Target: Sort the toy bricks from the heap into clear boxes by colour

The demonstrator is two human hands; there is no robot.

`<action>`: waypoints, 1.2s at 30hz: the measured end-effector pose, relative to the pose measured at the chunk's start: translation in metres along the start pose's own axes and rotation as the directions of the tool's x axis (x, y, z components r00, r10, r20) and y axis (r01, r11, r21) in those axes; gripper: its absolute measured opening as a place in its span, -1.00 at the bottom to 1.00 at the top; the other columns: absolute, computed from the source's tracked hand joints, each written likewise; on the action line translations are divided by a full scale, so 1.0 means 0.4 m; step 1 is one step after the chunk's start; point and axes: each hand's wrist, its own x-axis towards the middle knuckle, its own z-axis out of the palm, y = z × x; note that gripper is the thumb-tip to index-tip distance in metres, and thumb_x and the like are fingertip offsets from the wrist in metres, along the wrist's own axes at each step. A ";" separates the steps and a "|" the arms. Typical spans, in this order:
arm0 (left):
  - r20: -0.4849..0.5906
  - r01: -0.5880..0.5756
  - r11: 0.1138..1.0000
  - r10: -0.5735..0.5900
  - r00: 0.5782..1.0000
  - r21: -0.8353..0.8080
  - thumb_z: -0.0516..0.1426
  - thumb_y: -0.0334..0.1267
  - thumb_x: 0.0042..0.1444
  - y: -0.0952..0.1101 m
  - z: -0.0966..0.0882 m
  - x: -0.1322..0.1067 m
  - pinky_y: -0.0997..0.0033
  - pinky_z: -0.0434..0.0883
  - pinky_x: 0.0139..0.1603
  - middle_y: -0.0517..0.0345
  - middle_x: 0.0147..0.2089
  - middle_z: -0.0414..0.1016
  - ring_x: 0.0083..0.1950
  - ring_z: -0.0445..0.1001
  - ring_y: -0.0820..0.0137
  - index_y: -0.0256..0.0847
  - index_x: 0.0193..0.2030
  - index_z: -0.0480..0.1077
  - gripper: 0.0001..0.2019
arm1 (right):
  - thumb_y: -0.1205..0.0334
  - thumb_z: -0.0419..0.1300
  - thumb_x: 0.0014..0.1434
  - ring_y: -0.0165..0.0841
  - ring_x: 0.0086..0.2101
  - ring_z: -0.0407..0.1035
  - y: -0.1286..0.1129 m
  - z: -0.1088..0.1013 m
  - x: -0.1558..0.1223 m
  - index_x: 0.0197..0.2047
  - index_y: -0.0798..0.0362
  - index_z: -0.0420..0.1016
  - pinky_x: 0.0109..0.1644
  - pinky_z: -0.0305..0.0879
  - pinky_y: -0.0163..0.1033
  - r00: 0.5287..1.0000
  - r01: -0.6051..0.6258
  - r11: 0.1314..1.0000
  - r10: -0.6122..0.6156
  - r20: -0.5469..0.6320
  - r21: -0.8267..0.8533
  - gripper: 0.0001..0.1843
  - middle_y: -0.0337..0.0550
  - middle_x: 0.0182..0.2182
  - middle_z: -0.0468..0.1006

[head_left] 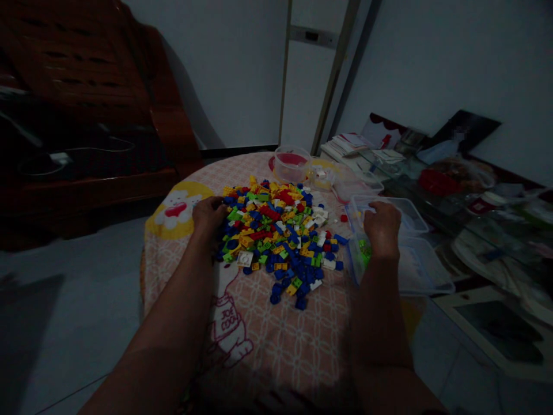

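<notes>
A heap of small plastic building bricks (272, 230), in blue, yellow, green, red and white, lies loose on a round table with a pink patterned cloth (294, 340). At the heap's left edge is my left hand (209, 215), its fingers curled against the bricks; whatever is between the fingertips is hidden. My right hand (383, 227) hangs over a clear plastic box (354, 214) right of the heap, fingers bent downward and closed. I cannot make out what it holds. Below it, green bricks (365, 249) show inside the box.
A clear round tub (291, 164) stands behind the heap. A clear lid or tray (425, 265) lies at the table's right edge. Beyond is a cluttered glass shelf with papers (349, 144) and a red bowl (438, 180). A wooden bench (164, 132) stands at left.
</notes>
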 end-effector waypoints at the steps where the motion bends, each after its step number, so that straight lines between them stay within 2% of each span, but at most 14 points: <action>1: 0.002 -0.001 1.000 0.001 1.000 0.004 0.22 -0.26 0.17 -0.002 0.001 0.001 0.17 0.52 0.31 -0.06 0.16 0.76 0.22 0.67 0.04 -0.15 0.20 0.70 -0.54 | 0.40 0.12 0.34 0.05 0.19 0.60 -0.009 -0.002 -0.002 0.22 0.26 0.73 0.37 0.40 0.04 0.999 0.018 1.000 -0.018 0.043 -0.007 -0.50 0.35 0.16 0.73; 4: 0.004 -0.007 1.000 0.006 1.000 0.011 0.21 -0.24 0.19 -0.005 0.002 0.001 0.17 0.53 0.30 -0.08 0.17 0.76 0.22 0.68 0.04 -0.18 0.22 0.69 -0.53 | 0.38 0.18 0.33 -0.03 0.07 0.66 -0.049 -0.007 -0.010 0.03 0.11 0.83 0.22 0.47 -0.10 0.977 0.085 0.994 -0.070 0.204 -0.066 -0.61 0.20 0.04 0.80; 7: 0.005 -0.014 1.000 0.014 1.000 0.002 0.21 -0.25 0.18 -0.005 0.002 -0.003 0.17 0.54 0.29 -0.10 0.16 0.76 0.20 0.68 0.04 -0.20 0.22 0.69 -0.52 | 0.41 0.23 0.29 -0.09 0.02 0.68 -0.096 -0.006 -0.022 -0.11 0.05 0.84 0.09 0.48 -0.20 0.927 0.186 0.974 -0.130 0.353 -0.129 -0.69 0.11 -0.06 0.82; 11: 0.002 -0.012 1.000 0.012 1.000 -0.011 0.22 -0.25 0.16 -0.001 -0.003 -0.010 0.25 0.54 0.26 -0.06 0.14 0.77 0.18 0.69 0.09 -0.19 0.22 0.69 -0.51 | 0.48 0.25 0.25 -0.13 0.06 0.69 -0.134 0.009 -0.044 -0.04 0.07 0.83 0.04 0.46 -0.26 0.831 0.297 0.941 -0.172 0.529 -0.162 -0.65 0.12 -0.02 0.82; 14: 0.015 0.004 1.000 -0.004 1.000 -0.003 0.21 -0.25 0.19 0.004 -0.007 -0.012 0.24 0.53 0.29 -0.05 0.16 0.76 0.22 0.68 0.08 -0.19 0.22 0.69 -0.52 | 0.50 0.24 0.25 -0.14 0.05 0.69 -0.139 0.027 -0.055 0.07 0.06 0.81 0.05 0.47 -0.25 0.787 0.343 0.928 -0.198 0.584 -0.147 -0.58 0.12 -0.02 0.82; 22: -0.011 0.021 1.000 -0.021 1.000 -0.003 0.22 -0.25 0.15 0.013 -0.005 -0.011 0.21 0.54 0.27 -0.02 0.09 0.78 0.19 0.68 0.05 -0.15 0.15 0.71 -0.56 | 0.55 0.18 0.26 -0.12 0.09 0.70 -0.138 0.052 -0.054 0.15 0.04 0.79 0.11 0.50 -0.20 0.791 0.311 0.931 -0.142 0.595 -0.191 -0.48 0.13 0.01 0.82; 27: -0.003 -0.002 1.000 0.002 1.000 -0.018 0.22 -0.25 0.14 0.009 -0.004 -0.011 0.22 0.55 0.25 -0.03 0.10 0.78 0.17 0.69 0.05 -0.17 0.18 0.71 -0.53 | 0.45 0.19 0.36 -0.09 0.20 0.65 -0.142 0.069 -0.058 0.25 0.07 0.74 0.14 0.49 -0.22 0.803 0.295 0.931 -0.120 0.584 -0.215 -0.52 0.22 0.16 0.75; 30: 0.002 -0.001 1.000 0.001 1.000 -0.005 0.22 -0.25 0.14 0.007 -0.005 -0.010 0.21 0.55 0.25 -0.05 0.12 0.78 0.18 0.69 0.05 -0.18 0.19 0.71 -0.52 | 0.41 0.16 0.43 -0.09 0.24 0.61 -0.146 0.076 -0.062 0.30 0.11 0.70 0.14 0.47 -0.24 0.801 0.273 0.939 -0.102 0.590 -0.209 -0.53 0.24 0.18 0.73; 33: -0.007 -0.002 1.000 0.002 1.000 0.009 0.23 -0.26 0.12 0.006 -0.004 -0.008 0.22 0.55 0.25 -0.03 0.11 0.78 0.18 0.70 0.04 -0.16 0.16 0.72 -0.54 | 0.42 0.18 0.42 -0.08 0.23 0.61 -0.148 0.069 -0.065 0.28 0.11 0.70 0.16 0.47 -0.22 0.808 0.266 0.944 -0.109 0.578 -0.195 -0.55 0.23 0.16 0.74; 36: -0.010 -0.003 1.000 0.003 1.000 0.006 0.24 -0.27 0.11 0.002 -0.002 -0.005 0.20 0.56 0.26 -0.02 0.10 0.78 0.17 0.70 0.04 -0.16 0.16 0.72 -0.53 | 0.41 0.21 0.40 -0.06 0.23 0.59 -0.149 0.045 -0.064 0.25 0.10 0.71 0.21 0.46 -0.18 0.839 0.256 0.949 -0.124 0.529 -0.183 -0.57 0.21 0.20 0.71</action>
